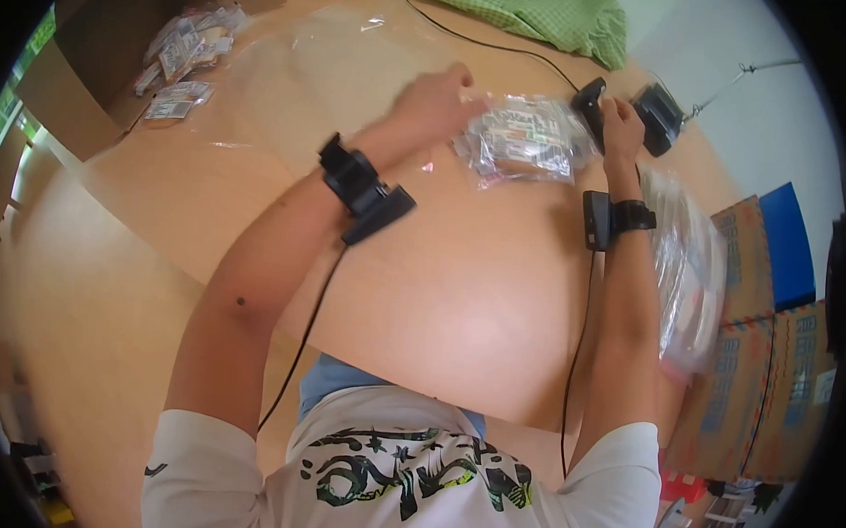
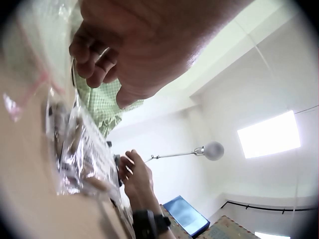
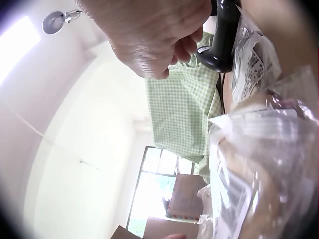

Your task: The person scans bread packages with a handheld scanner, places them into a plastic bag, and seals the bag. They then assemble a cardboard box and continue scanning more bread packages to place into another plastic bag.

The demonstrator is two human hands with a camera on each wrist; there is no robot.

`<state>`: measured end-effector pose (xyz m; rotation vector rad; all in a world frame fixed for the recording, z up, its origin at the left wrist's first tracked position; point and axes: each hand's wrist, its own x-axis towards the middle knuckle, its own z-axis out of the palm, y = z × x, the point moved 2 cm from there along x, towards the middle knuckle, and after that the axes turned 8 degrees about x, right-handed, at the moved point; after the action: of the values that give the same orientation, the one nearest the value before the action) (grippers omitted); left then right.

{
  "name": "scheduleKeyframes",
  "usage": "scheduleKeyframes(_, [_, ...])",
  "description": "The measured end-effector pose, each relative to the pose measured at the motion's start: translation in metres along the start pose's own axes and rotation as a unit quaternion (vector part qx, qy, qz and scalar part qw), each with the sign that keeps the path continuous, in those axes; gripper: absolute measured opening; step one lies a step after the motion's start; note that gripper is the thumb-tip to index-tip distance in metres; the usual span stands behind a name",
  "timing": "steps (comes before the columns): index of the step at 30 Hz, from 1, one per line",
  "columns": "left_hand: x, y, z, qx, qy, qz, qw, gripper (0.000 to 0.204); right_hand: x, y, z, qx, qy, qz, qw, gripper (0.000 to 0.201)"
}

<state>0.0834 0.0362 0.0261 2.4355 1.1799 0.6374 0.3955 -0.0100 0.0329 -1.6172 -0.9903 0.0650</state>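
My left hand (image 1: pixel 439 104) hovers beside a pile of clear plastic packets (image 1: pixel 527 141), its fingertips near their left edge. In the left wrist view its fingers (image 2: pixel 97 64) are loosely bent with nothing between them. The packets carry printed labels and hold brownish contents. On the other side of the pile, my right hand (image 1: pixel 624 131) is right next to a black handheld scanner (image 1: pixel 590 111). In the right wrist view its fingers (image 3: pixel 184 50) are loosely curled beside the scanner's dark body (image 3: pixel 224 40), which leans close to the packets (image 3: pixel 249 64).
A black stand (image 1: pixel 658 119) is behind the right hand. Larger clear bags (image 1: pixel 691 276) lie along the table's right side by cardboard boxes (image 1: pixel 785 393). More packets (image 1: pixel 187 51) lie at back left near an open carton (image 1: pixel 92 51). A green checked cloth (image 1: pixel 547 15) covers something behind.
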Motion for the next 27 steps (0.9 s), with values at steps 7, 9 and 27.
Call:
scheduleKeyframes(7, [-0.019,-0.050,-0.072,0.173,-0.059,0.021,0.983,0.044,-0.081,-0.037,0.012,-0.189,-0.227,-0.022,0.955,0.093])
scheduleKeyframes(9, [-0.039,-0.038,-0.079,0.229,-0.139,-0.006,0.964,0.043,-0.090,-0.031,0.015,-0.184,-0.246,-0.024,0.951,0.099])
scheduleKeyframes(27, [-0.058,-0.089,-0.063,-0.152,-0.024,-0.097,0.983,0.023,-0.117,-0.007,0.007,0.075,-0.130,-0.022,0.988,0.060])
